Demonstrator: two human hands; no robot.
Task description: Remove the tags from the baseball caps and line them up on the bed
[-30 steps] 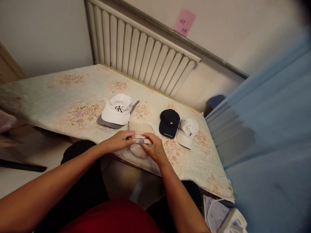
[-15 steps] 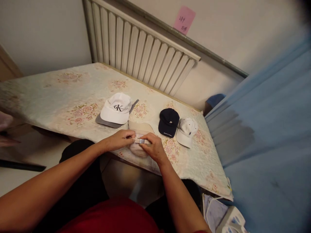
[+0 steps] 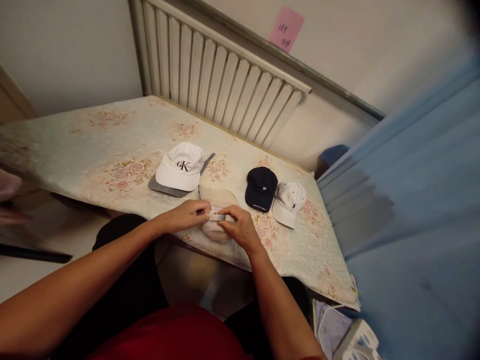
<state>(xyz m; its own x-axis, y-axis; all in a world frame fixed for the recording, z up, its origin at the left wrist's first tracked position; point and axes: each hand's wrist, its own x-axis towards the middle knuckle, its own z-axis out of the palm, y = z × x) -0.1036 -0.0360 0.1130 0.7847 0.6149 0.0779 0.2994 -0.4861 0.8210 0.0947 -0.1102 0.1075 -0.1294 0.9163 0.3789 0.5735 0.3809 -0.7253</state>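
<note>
Both hands on the pale cap [image 3: 216, 233], near edge of the surface [image 3: 80, 162], straight in front of the person. Crown toward the body, brim toward the radiator [image 3: 221, 82]. Left hand [image 3: 183, 216] pinches the strap [image 3: 212, 217] between thumb and fingers, at its left side. Right hand [image 3: 242, 227] grips the same strap from the other side, thumb and fingers at the metal buckle [image 3: 221, 217]. Hands apart, short stretch of strap bridging the gap; it runs roughly level across the cap's back opening. Buckle detail too small to read: can't tell if the strap is threaded through.

Other caps, all on the surface, upright, crowns up:
- CK cap [image 3: 183, 162]: white crown, gray brim, dark lettering, gray strap sticking out behind. Left of the pale cap, just beside its brim.
- Navy cap [image 3: 261, 187]: right of and beyond the right hand, small light emblem on the front.
- White cap [image 3: 290, 200]: right next to the navy one, small dark emblem. Can't tell if those two touch.

Surface cover is quilted, floral. Pink note [image 3: 287, 29] on the wall above the radiator, blue curtain [image 3: 416, 210] on the right.
</note>
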